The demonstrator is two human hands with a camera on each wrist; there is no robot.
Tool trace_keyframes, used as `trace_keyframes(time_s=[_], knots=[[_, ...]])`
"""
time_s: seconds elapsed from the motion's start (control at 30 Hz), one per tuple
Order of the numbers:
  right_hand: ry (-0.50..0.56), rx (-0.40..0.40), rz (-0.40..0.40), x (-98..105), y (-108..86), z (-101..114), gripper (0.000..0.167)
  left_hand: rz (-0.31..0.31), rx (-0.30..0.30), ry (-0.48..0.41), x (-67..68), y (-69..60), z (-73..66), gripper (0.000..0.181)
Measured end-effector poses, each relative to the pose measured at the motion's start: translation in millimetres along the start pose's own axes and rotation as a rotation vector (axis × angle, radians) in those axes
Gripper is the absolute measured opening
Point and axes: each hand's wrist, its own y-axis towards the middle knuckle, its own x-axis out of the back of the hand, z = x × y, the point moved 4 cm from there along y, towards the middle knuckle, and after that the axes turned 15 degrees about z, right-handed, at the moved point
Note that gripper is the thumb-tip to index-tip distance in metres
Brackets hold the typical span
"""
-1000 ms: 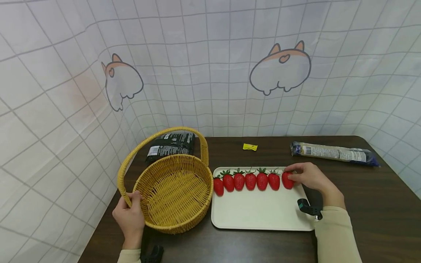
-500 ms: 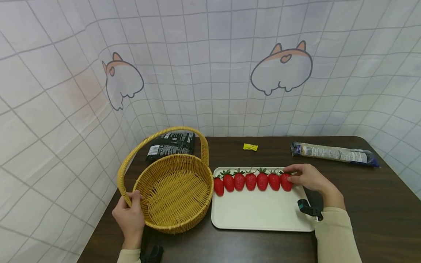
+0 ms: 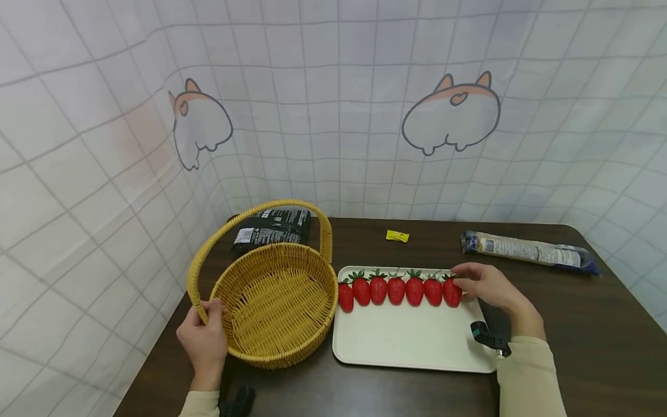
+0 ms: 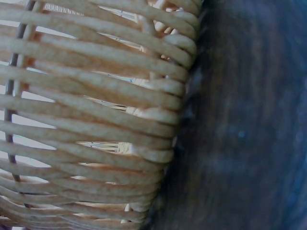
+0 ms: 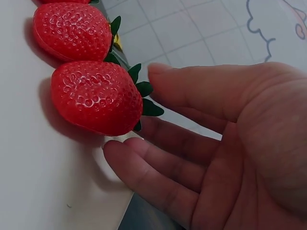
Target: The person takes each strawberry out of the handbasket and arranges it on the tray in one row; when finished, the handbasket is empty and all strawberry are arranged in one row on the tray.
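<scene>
A yellow wicker basket [image 3: 281, 310] with a tall arched handle stands on the table at the left. Its rim, near the foot of the handle, is held by my left hand [image 3: 204, 339]. Woven strands of the basket's side [image 4: 91, 105] fill much of the left wrist view, where that hand's fingers are hardly visible. Several red strawberries lie in a row along the back of a white tray [image 3: 406, 341]. At the row's right end is the last strawberry [image 5: 96, 98]; my right hand [image 5: 206, 139] is beside its leaves, fingers loosely spread and apart from it.
A black package [image 3: 276, 229] lies behind the basket. A small yellow wrapped packet [image 3: 398, 236] is at the back of the dark table [image 3: 583, 324]. To its right lies a long clear-and-blue packet [image 3: 528, 250]. A white grid-patterned curtain hangs behind.
My right hand has moved the last strawberry left, up against its neighbour, and its fingers have loosened from it. The left hand has stayed on the basket. The head view has tilted slightly.
</scene>
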Motion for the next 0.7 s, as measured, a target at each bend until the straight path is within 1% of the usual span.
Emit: trace_keyframes(time_s=[0.13,0.33,0.4,0.5,0.57,0.63,0.7], knots=[[-0.008,0.002,-0.05,4.0,-1.5,-1.0,0.043,-0.002,-0.008,0.006,-1.3,0.9,-1.1,0.018],[-0.06,-0.004,-0.134,8.1,-4.9,0.9,0.043,-0.051,0.003,0.015,-1.7,1.9,-0.6,0.017],[-0.064,-0.01,-0.177,10.9,-6.1,2.1,0.043,-0.052,0.0,0.013,-2.1,2.4,-1.3,0.017],[-0.077,-0.021,-0.251,14.8,-7.5,3.7,0.042,-0.012,0.014,0.036,-2.3,4.0,-2.9,0.018],[-0.076,-0.012,-0.296,15.1,-6.9,6.2,0.041,0.031,0.046,0.069,-0.1,5.4,-4.7,0.016],[-0.079,0.021,-0.344,13.5,-5.5,11.5,0.038,0.092,0.112,0.105,4.1,6.0,-7.6,0.013],[-0.056,0.096,-0.395,10.9,-3.8,19.9,0.034,0.173,0.185,0.14,9.3,6.4,-12.1,0.014]])
